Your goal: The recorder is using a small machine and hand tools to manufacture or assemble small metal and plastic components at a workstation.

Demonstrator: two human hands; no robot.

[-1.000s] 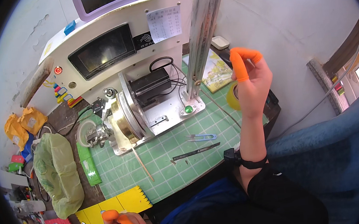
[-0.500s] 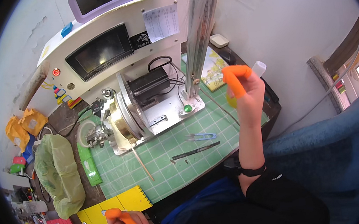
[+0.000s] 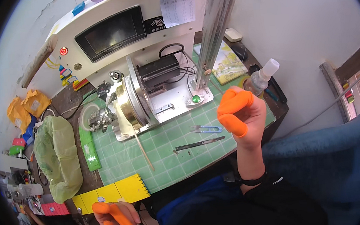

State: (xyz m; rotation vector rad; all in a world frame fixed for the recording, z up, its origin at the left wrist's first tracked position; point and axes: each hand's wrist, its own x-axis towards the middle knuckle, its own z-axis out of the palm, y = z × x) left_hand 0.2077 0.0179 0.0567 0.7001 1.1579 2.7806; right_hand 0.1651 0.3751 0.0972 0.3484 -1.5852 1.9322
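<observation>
My right hand (image 3: pixel 249 116) is raised over the right side of the green gridded mat (image 3: pixel 174 169), with orange finger cots on the curled thumb and fingers. They are closed together, and anything fine between them is too small to see. Low on the left, my left hand (image 3: pixel 116 220), also in orange cots, is closed in a pinch just below the notched yellow board (image 3: pixel 120 191). What it holds, if anything, cannot be made out. Blue-handled thread snips (image 3: pixel 210 129) and dark tweezers (image 3: pixel 200 143) lie on the mat left of my right hand.
A white machine (image 3: pixel 163 114) with a brass ring (image 3: pixel 125 107), a black motor (image 3: pixel 158 71) and a green button (image 3: pixel 195 99) stands behind. A wooden stick (image 3: pixel 144 150) leans from it. Beyond my right hand is a spray bottle (image 3: pixel 261 78); at left, a green plastic bag (image 3: pixel 58 156).
My right hand has come lower and nearer, its fingers curling tighter, uncovering the bottle. My left hand has shifted slightly left. The whole view has moved, so the machine appears higher and further right.
</observation>
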